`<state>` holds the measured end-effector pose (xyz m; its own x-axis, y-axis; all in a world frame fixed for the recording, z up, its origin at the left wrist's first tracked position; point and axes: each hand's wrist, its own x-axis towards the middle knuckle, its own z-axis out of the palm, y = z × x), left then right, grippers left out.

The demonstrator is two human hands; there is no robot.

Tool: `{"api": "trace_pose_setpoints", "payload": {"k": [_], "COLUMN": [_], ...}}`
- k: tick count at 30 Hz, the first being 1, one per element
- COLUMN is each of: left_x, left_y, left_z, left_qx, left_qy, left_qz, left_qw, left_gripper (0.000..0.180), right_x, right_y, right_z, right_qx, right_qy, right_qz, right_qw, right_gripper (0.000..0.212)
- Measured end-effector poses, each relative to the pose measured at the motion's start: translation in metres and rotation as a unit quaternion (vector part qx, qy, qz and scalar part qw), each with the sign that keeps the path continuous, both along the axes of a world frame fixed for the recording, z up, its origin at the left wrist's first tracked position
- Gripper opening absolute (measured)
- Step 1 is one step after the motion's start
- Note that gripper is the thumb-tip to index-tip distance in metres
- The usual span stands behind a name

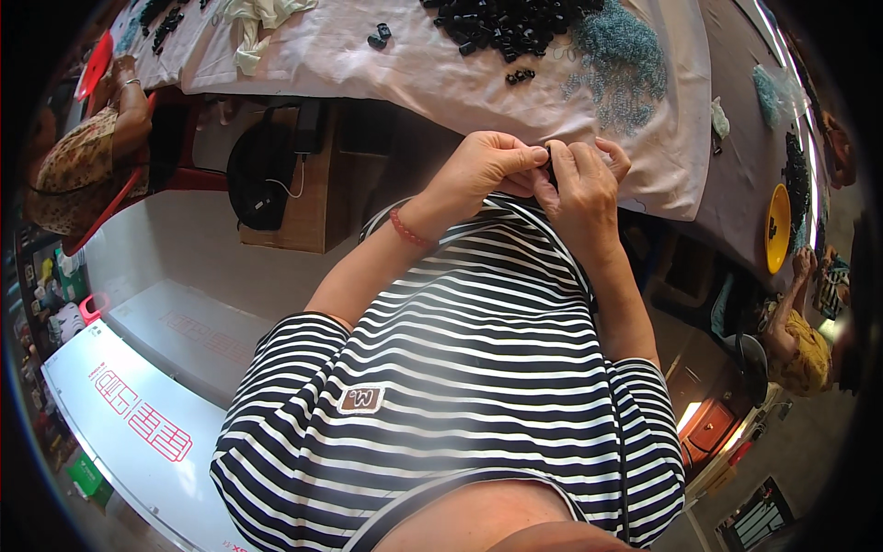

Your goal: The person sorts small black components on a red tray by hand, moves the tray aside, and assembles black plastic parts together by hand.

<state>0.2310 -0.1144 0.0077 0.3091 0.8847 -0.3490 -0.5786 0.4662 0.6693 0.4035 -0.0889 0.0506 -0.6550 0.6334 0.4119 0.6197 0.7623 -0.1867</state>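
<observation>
At the near edge of the cloth-covered table, my left hand [486,170] and my right hand [585,184] meet with fingers pinched together. Between the fingertips shows a bit of a small black part [550,166], mostly covered by the fingers. Beyond them lies a large heap of small black cylindrical parts [506,26]. To its right spreads a pile of thin, clear bluish rings [624,55]. A few black parts [520,76] sit together just in front of the heap, and a couple more black pieces [378,37] lie farther left.
A pale cloth [322,60] covers the table, with a crumpled cream glove or rag [253,32] on it. At the right, a person sits near a yellow bowl [777,228]; another at the left is by a red tray [95,66]. A cardboard box [317,198] and black bag [258,175] stand below.
</observation>
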Motion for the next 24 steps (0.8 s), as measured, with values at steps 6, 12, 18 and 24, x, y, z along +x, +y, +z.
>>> {"api": "trace_pose_setpoints", "payload": {"k": [6,12,18,24], "left_x": [0.003,0.005,-0.002,-0.006], "left_y": [-0.001,-0.002,0.005,0.006], "left_z": [-0.004,-0.007,-0.004,-0.005], "left_qx": [-0.008,0.026,0.015,0.012], "left_qy": [-0.004,-0.024,-0.030,0.076], "left_qz": [0.023,0.034,-0.006,0.019], "left_qw": [1.000,0.999,0.999,0.997], "left_gripper": [0.021,0.022,0.025,0.031], "right_x": [-0.003,-0.002,0.002,0.002], "right_y": [0.000,0.004,0.010,0.012], "right_z": [-0.004,-0.005,-0.005,-0.006], "right_qx": [0.022,0.019,-0.017,-0.011], "right_qy": [-0.003,-0.008,0.014,-0.005], "right_qz": [-0.003,0.001,-0.014,-0.007], "right_qw": [1.000,1.000,1.000,1.000], "right_gripper": [0.027,0.027,0.035,0.039]}}
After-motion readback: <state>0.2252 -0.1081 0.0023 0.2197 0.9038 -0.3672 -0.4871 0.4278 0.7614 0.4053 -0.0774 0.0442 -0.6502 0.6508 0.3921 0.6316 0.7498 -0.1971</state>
